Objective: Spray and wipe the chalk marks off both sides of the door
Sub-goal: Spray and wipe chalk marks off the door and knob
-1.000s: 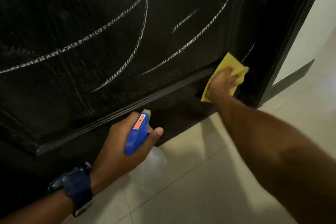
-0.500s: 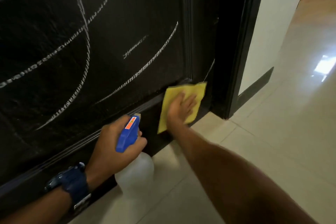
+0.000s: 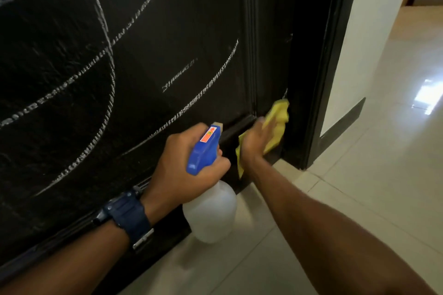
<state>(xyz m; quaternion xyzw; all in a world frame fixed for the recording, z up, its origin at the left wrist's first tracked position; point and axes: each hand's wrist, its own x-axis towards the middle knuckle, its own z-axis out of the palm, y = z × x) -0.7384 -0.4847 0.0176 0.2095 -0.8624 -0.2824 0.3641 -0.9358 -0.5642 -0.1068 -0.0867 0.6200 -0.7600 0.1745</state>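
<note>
Chalk marks (image 3: 107, 93): white curved and slanted lines cross the dark panel up and to the left of my left-hand grip; one long stroke slants down to end just above my left knuckles, and a short dash sits above it.

Door (image 3: 167, 31): dark, textured, with raised moulding; it fills everything beyond both my grips, its bottom rail running behind them.

Watch (image 3: 127, 217): dark blue strap on my left wrist, just behind the gripping hand.

Left hand (image 3: 184, 163): my fingers are curled round the neck of the spray bottle, holding it upright off the floor, close to the door's lower rail.

Spray bottle (image 3: 211, 211): the blue trigger head with an orange label stands above my fist, nozzle towards the door; the translucent white body hangs below my fist, over the tiles.

Right hand (image 3: 255, 141): just right of my left grip, I press the yellow cloth against the door's bottom corner; my fingers lie bent over the bunched cloth.

Yellow cloth (image 3: 279, 115): crumpled under and beyond my right fingers, touching the door by its edge; one flap hangs below my wrist.

Door frame (image 3: 321, 103): dark upright just right of the cloth.

Floor (image 3: 371, 187): pale glossy tiles under my right forearm, with a bright reflection farther right.
</note>
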